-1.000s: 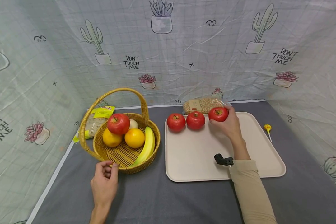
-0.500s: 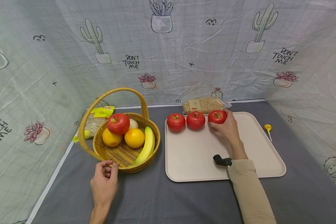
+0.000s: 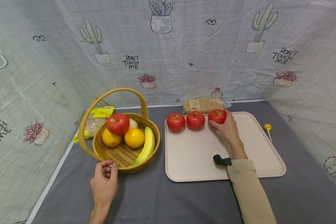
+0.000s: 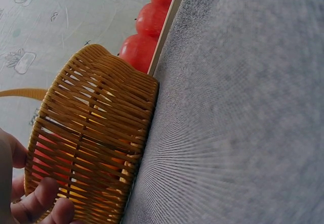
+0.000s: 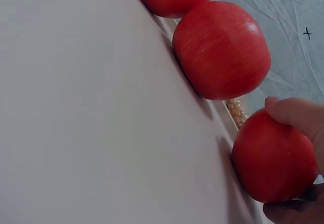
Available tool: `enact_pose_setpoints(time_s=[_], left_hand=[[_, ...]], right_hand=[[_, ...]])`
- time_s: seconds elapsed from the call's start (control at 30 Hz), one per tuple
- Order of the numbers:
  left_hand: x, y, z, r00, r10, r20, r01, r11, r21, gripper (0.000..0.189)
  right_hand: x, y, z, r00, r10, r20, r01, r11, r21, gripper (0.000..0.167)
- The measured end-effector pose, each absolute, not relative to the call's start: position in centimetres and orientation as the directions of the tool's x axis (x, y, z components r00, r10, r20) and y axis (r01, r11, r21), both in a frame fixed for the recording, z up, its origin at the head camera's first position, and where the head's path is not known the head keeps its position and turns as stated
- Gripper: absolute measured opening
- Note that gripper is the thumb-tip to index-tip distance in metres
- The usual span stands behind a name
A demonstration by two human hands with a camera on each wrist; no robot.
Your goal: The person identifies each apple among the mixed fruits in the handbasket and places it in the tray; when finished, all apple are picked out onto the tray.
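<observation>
In the head view my right hand (image 3: 228, 128) grips a red apple (image 3: 216, 116) at the far edge of the beige tray (image 3: 196, 155). Seen from the right wrist, thumb and fingers hold that apple (image 5: 273, 158) from opposite sides, low against the tray. To its left stand two more red apples, the middle apple (image 3: 195, 120) and the leftmost apple (image 3: 176, 122), side by side along the same edge. My left hand (image 3: 104, 186) pinches the near rim of a yellow wicker basket (image 4: 96, 118). Inside the basket are a red apple (image 3: 118, 123), two orange fruits, a banana (image 3: 146, 147) and a partly hidden whitish round item.
A bag of grains (image 3: 205, 105) lies behind the tray. Another bag, yellow-green (image 3: 96, 119), is partly hidden behind the basket. A yellow lollipop (image 3: 267, 128) lies right of the tray. Patterned cloth walls enclose the back and sides of the grey table (image 3: 145, 199).
The right hand has brought its apple down and slightly left onto the tray's far edge, mostly in the first half second. The left hand and basket have stayed put.
</observation>
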State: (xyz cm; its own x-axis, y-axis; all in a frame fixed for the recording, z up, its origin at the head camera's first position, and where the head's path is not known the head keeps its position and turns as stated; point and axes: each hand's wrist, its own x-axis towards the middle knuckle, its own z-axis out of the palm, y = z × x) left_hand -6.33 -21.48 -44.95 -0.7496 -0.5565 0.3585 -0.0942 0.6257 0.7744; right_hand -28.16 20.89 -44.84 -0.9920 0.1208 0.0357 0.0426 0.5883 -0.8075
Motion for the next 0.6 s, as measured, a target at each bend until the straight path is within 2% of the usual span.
enact_pose_setpoints(time_s=[0.6], left_hand=[[-6.29,-21.34,-44.83,-0.757,-0.556,0.343,-0.104,0.621,0.777,0.015]], right_hand=[[-28.50,20.95,-45.12,-0.996,0.087,0.027,0.031,0.604,-0.797,0.101]])
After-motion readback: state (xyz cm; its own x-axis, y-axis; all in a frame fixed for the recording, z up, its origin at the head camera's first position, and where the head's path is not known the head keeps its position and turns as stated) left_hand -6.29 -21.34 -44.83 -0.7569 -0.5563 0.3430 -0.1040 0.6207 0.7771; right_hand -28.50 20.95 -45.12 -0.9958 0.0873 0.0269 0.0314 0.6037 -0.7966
